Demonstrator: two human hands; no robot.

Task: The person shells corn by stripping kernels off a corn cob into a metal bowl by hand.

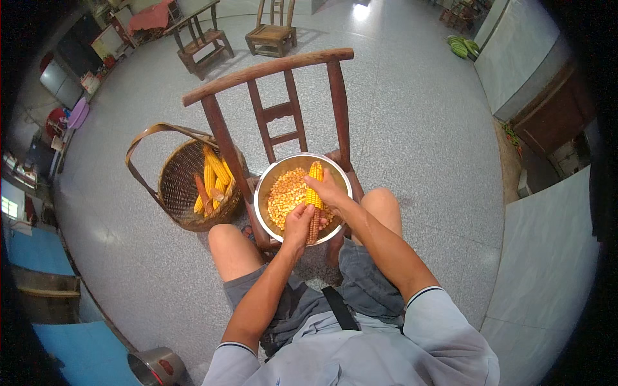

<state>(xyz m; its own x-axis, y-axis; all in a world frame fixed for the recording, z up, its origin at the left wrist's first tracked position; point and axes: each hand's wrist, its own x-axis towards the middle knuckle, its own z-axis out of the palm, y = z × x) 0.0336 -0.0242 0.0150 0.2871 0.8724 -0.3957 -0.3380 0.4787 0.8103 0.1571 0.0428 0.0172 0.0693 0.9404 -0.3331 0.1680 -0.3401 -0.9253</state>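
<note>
My right hand [327, 187] is closed around the upper part of an ear of yellow corn [315, 186]. Lower down, my left hand [298, 223] grips the same ear, whose near end is a bare reddish cob. Beneath both hands, loose corn kernels [285, 193] lie in a round steel bowl [261, 211], which rests on the seat of a wooden chair [277, 111]. To the left of the chair, a wicker basket [175, 181] with a tall handle contains several yellow ears [216, 166] and a reddish bare cob [202, 190].
My knees flank the chair's near side. Two other wooden chairs [205, 43] [271, 34] stand farther off on the speckled floor. Green gourds or melons [462, 47] lie by the right wall. A metal bucket [157, 366] stands at the lower left, and a purple basin [78, 113] at the left wall.
</note>
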